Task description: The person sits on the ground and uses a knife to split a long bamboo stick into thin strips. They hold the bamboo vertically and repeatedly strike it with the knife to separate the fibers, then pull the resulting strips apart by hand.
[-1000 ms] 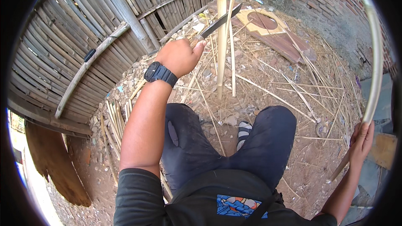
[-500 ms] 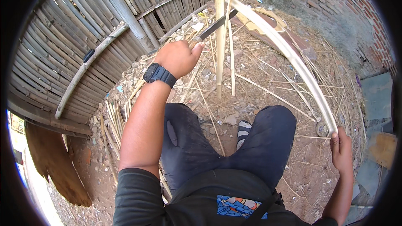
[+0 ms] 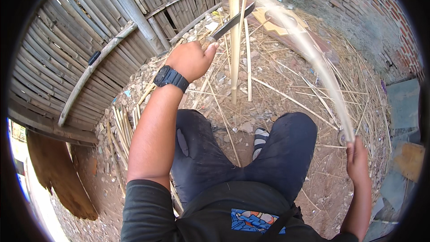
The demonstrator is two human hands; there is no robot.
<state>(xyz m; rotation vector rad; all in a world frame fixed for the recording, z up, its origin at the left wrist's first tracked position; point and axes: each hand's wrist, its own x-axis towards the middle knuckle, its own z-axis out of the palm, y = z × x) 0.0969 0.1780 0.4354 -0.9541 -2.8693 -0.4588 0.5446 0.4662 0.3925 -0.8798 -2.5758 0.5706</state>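
Note:
My left hand (image 3: 191, 59), with a black watch on its wrist, is closed round the wooden handle of a machete (image 3: 225, 27). The dark blade points up and to the right, crossing an upright bamboo piece (image 3: 234, 58) in front of me. A thinner bamboo stick leans beside that piece, near the blade. At the right, my right hand (image 3: 358, 160) grips the lower end of a long, pale bamboo strip (image 3: 317, 60). The strip arcs up toward the far middle and is smeared by motion, so its far end is unclear.
Thin bamboo sticks and shavings (image 3: 309, 89) litter the rubble floor. More cut sticks (image 3: 123, 123) lie left of my knees. A bamboo wall (image 3: 58, 62) stands at the left, a brick wall (image 3: 358, 0) at the far right. A yellowish board (image 3: 280, 20) lies beyond the upright piece.
My right hand has shifted slightly left, and the bamboo strip has swung with it and blurred. My left hand and the machete have barely moved.

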